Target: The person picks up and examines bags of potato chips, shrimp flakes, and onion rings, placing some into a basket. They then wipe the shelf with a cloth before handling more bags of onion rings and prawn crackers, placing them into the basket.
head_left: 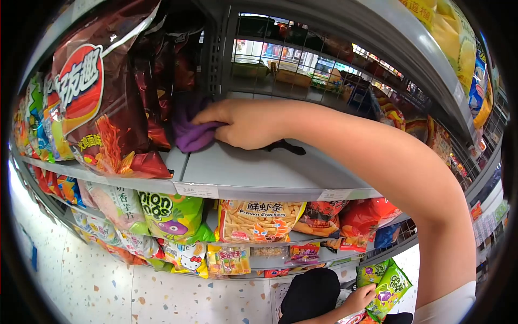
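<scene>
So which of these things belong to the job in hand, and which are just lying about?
Seem part of the job:
purple cloth, in the right hand
grey shelf, under the cloth
green Onion Rings bag, at the left hand

Seem just there:
big maroon bag
Prawn Crackers bag
Hello Kitty bag

The shelf (253,171) looks like smooth grey metal with a dull sheen. Upon it sit a soft, matt purple cloth (190,131) and a glossy, creased plastic snack bag (121,102); below it, shiny plastic prawn cracker packaging (259,235); behind it, metal wire mesh (277,70).
</scene>
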`<state>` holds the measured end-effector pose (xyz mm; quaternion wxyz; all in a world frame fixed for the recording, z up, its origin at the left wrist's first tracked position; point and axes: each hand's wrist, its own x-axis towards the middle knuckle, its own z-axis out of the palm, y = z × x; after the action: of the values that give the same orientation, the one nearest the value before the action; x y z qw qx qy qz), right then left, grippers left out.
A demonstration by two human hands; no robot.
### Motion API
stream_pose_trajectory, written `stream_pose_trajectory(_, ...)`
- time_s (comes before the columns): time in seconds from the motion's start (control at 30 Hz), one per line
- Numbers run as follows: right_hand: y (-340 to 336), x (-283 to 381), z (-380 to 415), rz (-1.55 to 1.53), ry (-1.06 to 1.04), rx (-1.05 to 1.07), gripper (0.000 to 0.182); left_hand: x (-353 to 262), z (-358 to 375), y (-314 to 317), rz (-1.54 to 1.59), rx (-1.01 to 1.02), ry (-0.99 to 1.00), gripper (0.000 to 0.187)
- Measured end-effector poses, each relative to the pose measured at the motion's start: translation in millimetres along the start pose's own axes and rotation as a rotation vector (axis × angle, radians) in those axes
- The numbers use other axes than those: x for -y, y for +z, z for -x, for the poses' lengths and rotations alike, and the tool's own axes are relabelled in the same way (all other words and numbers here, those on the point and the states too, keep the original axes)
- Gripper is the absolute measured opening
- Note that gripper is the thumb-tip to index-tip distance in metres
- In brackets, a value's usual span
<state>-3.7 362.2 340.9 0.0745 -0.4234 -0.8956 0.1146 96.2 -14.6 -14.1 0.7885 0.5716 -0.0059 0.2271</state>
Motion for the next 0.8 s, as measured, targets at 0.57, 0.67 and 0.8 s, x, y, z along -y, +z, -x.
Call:
stream_pose_trajectory(0.57, -18.3, -14.8, 120.0, -0.248, -0.049, 0.093, 0.039, 13.7, -4.6, -2.8, -0.213, -0.068, -0.049, 0.017)
stream_pose_trajectory(0.67, -26.1, -30.3, 166.2, -0.198, -0.010, 0.066, 0.036, 10.2, -7.5, -0.3, -0.214, -0.038, -0.140, 0.017)
stream_pose_trajectory(0.8, -33.7, -55.3, 233.9, -0.155, 0.044, 0.032, 0.031, 24.1, -9.4, 6.6, -0.237, -0.033, -0.130, 0.019)
